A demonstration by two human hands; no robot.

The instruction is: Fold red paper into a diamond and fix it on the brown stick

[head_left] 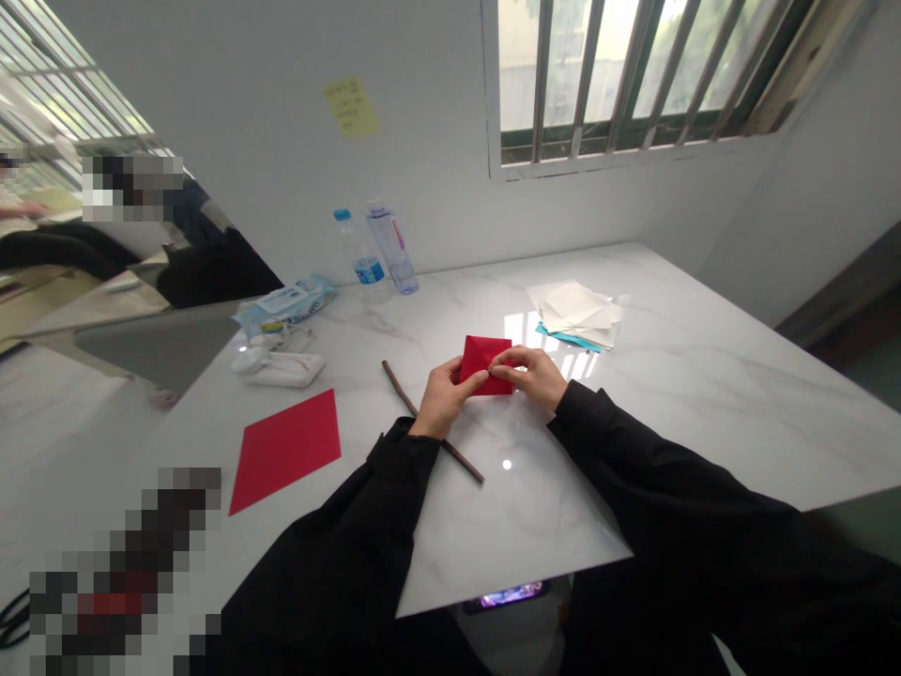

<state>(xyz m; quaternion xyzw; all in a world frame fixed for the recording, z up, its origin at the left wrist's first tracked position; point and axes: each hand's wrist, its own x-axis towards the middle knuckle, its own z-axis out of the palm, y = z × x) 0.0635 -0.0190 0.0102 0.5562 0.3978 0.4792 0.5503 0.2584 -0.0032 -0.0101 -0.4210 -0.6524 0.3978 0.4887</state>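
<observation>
A small folded square of red paper point(477, 353) is held just above the table between both hands. My left hand point(445, 399) grips its left side, with the thumb lying across the front toward the middle. At the centre of the square, my right hand point(536, 374) pinches at the paper with thumb and index finger; the exact bit between the fingertips is too small to make out. Crease lines run to the middle of the square. Beneath my left wrist lies a thin brown stick point(463, 462), partly hidden by the forearm. To the left rests a flat red sheet point(287, 449).
White and blue papers point(575, 314) lie at the back right. Two plastic bottles point(392, 249) stand by the wall. A wipes pack point(285, 302) and a white device point(282, 368) sit at the left. Below the table edge is a lit phone point(511, 594).
</observation>
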